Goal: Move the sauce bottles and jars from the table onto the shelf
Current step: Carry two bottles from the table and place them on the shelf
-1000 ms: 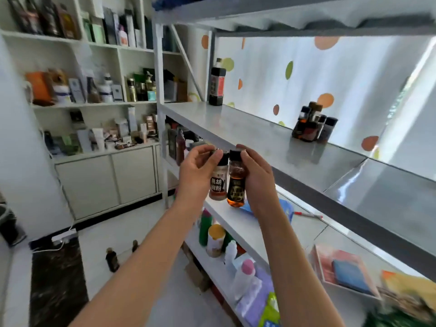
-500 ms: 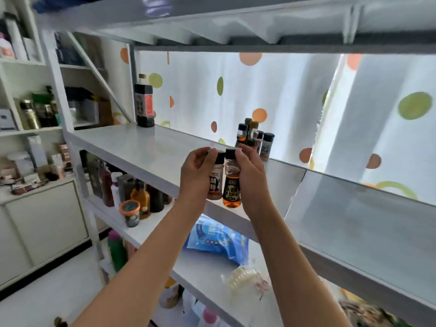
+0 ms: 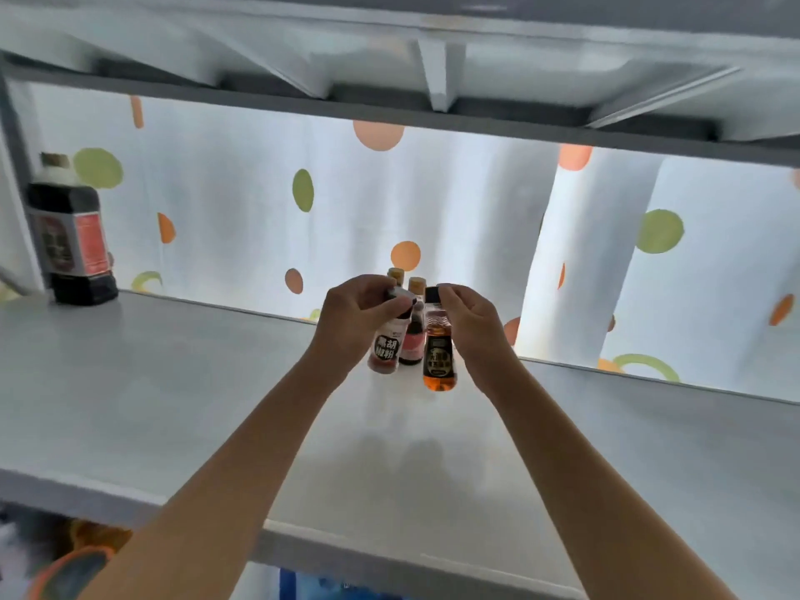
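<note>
Hands up over the shelf (image 3: 151, 383): our left hand (image 3: 353, 318) pinches the pepper jar (image 3: 385, 346) by its cap, our right hand (image 3: 474, 324) grips the amber bottle (image 3: 439, 361); behind, more small bottles (image 3: 413, 322), and far left a big dark bottle (image 3: 71, 240).

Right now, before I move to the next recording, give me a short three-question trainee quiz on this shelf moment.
1. True or false: the left hand grips the pepper shaker by its cap.
2. Which bottle does the right hand hold? A) the amber bottle B) the large dark bottle C) none
3. Fill in: the large dark bottle stands at the far ____ of the shelf.

Key: 1 true; 2 A; 3 left.
</note>
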